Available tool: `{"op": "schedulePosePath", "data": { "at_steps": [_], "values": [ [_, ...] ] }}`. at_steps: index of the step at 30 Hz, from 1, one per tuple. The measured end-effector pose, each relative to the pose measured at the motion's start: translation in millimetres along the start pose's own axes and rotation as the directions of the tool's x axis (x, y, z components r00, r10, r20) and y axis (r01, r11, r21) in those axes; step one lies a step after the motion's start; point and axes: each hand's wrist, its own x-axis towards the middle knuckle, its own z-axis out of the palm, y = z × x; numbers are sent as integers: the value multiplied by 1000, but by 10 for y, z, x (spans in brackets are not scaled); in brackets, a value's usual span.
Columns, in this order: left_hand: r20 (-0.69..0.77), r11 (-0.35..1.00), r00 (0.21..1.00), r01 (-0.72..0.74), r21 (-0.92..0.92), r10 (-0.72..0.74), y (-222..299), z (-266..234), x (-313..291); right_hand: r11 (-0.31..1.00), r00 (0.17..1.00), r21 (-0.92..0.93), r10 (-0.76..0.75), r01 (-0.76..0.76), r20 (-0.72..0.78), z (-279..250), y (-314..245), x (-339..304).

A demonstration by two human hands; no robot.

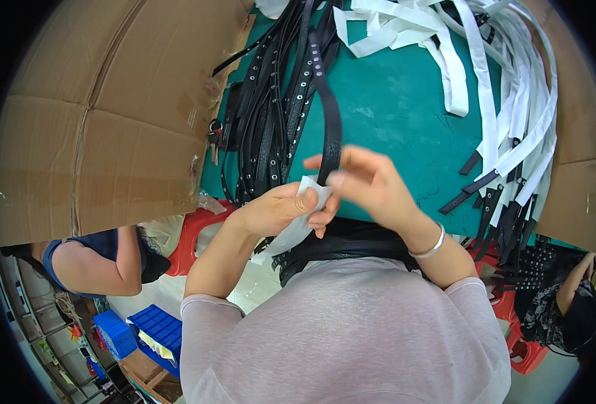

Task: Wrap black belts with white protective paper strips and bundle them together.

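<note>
My left hand (274, 210) is closed on a white wrapping sleeve (292, 233), thumb on top, close to the table's front edge. The sleeve's lower part hangs down toward my lap. A black belt (331, 118) with a row of metal eyelets runs from the far pile down to the sleeve's upper end, where its end is hidden. The fingers of my right hand (375, 188), slightly blurred, close around this belt just above the sleeve. Beside it on the left lies a pile of black eyelet belts (271, 101).
Loose white sleeves (456, 81) lie at the back of the green table (399, 128). Sleeved belts (540, 135) hang over the right edge. Cardboard (136, 135) walls both sides; keys (214, 132) lie by the left one. Other people sit left and right. Blue crates (155, 330) stand lower left.
</note>
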Motion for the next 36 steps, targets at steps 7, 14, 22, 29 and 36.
{"op": "schedulePosePath", "data": {
  "at_steps": [7,14,22,29,36],
  "values": [
    [36,992,998,64,-111,-60,-212,-42,52,955,969,249,-107,162,-221,-192,-7,290],
    [70,983,996,72,-172,-60,-265,-69,-34,826,988,556,-4,90,-153,-329,96,391],
    [1,983,998,62,-174,-62,-434,-147,-92,955,949,218,-135,202,-287,-147,78,143],
    [48,997,997,70,-39,-68,-270,-120,-32,878,783,-230,-478,420,-398,-370,-292,-27],
    [107,999,994,30,38,-34,-92,-32,158,892,840,-305,-429,334,-334,-261,-398,-146]
  ]
}}
